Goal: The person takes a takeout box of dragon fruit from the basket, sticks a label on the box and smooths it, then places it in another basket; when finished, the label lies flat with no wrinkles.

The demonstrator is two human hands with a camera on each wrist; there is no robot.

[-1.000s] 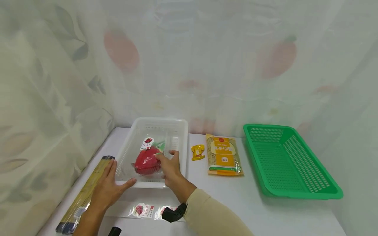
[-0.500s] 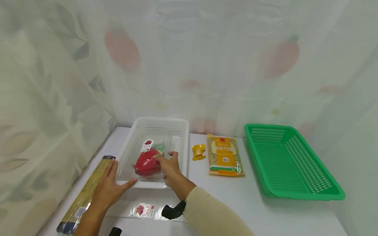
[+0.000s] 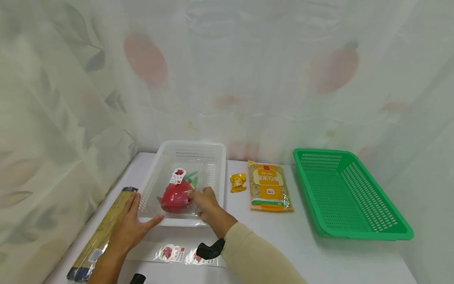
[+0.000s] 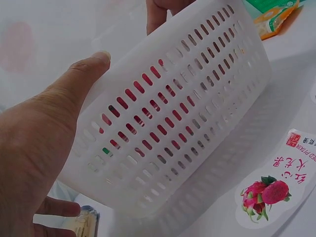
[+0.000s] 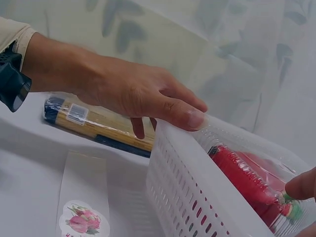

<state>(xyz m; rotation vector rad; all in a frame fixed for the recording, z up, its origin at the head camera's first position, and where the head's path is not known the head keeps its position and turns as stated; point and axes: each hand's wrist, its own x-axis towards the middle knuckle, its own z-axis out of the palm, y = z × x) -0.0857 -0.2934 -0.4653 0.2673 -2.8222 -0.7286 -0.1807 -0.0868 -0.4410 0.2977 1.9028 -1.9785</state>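
A white slotted basket (image 3: 213,148) stands at the left of the table. Inside lies a clear plastic box (image 3: 184,165) with a red dragon fruit (image 3: 173,196) and its green leaves showing through; a dragon fruit sticker (image 3: 177,176) is on its lid. My right hand (image 3: 208,205) reaches in from the front and grips the box's right side, thumb near the leaves. My left hand (image 3: 129,230) rests at the basket's front left corner. Its thumb lies over the front rim in the left wrist view, fingers extended along the left side.
A wrapped bundle of yellow sticks (image 3: 103,236) lies left of the basket. In front is a strip of dragon fruit stickers (image 3: 170,252). To the right sit a small yellow packet (image 3: 238,183), a yellow noodle bag (image 3: 268,186) and a green basket (image 3: 315,230).
My right hand's raised finger has come down against the box. The box has shifted slightly and its lid sits flatter. My left hand has stayed at the basket corner.
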